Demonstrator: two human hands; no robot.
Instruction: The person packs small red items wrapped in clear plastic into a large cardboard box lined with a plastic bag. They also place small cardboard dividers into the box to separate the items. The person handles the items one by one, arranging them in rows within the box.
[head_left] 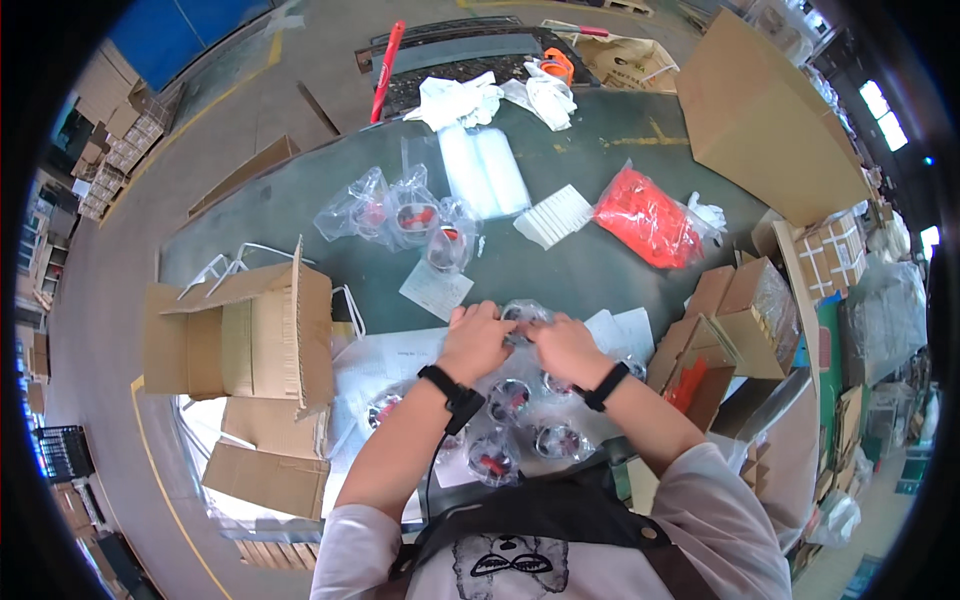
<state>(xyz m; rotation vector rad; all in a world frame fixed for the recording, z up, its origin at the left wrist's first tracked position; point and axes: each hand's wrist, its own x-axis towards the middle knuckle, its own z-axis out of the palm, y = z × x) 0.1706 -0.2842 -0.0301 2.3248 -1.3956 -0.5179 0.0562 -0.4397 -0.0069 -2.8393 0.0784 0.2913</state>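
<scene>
My left hand (pixel 476 345) and my right hand (pixel 566 350) meet over the middle of the table. Between them is a clear plastic bag (pixel 527 312) with a round, silvery-rimmed item inside. The fingers of both hands are closed on the bag's sides; the fingertips are partly hidden. Nearer to me lie several similar bagged round items with red parts, among them one bagged item (pixel 511 398) below the hands and another bagged item (pixel 494 460) by my apron. White paper sheets (pixel 390 350) lie under them. Beyond my left hand is a small printed slip (pixel 436 288).
An open cardboard box (pixel 235 340) stands at left. More bagged items (pixel 415 215), a stack of white plastic sleeves (pixel 484 170), a label sheet (pixel 555 216) and a bag of red pieces (pixel 650 218) lie farther back. Cardboard boxes (pixel 745 300) and a large carton (pixel 765 115) line the right.
</scene>
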